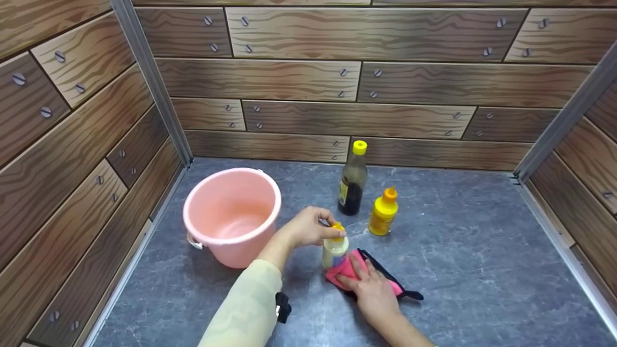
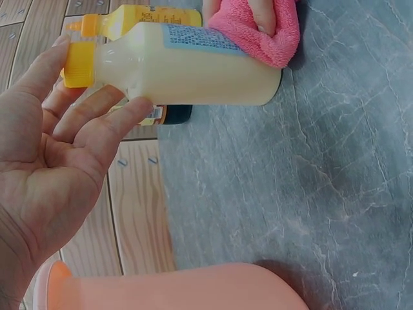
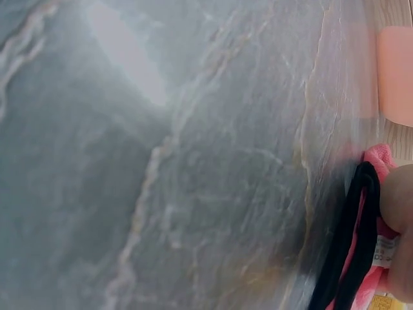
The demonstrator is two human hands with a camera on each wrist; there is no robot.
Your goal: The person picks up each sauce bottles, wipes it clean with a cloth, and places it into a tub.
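My left hand [image 1: 311, 229] pinches the yellow cap [image 2: 80, 64] of a cream-coloured bottle [image 2: 193, 71] between thumb and fingers. The bottle is upright and has a blue printed label [image 2: 200, 39]. Against its lower side, my right hand [image 1: 376, 294] holds a pink cloth [image 1: 354, 267] with black edging, which is bunched around the fingers. A white tag [image 3: 384, 250] shows on the cloth in the right wrist view. Part of the bottle's lower front is hidden behind the cloth.
To the left stands a pink bucket [image 1: 190, 226] with a white handle fitting. Behind the hands are a dark sauce bottle [image 1: 353, 185] with a yellow cap and a small yellow bottle [image 1: 384, 212] with an orange nozzle. Wood-patterned walls [image 1: 385, 36] enclose the grey marbled table [image 1: 482, 270].
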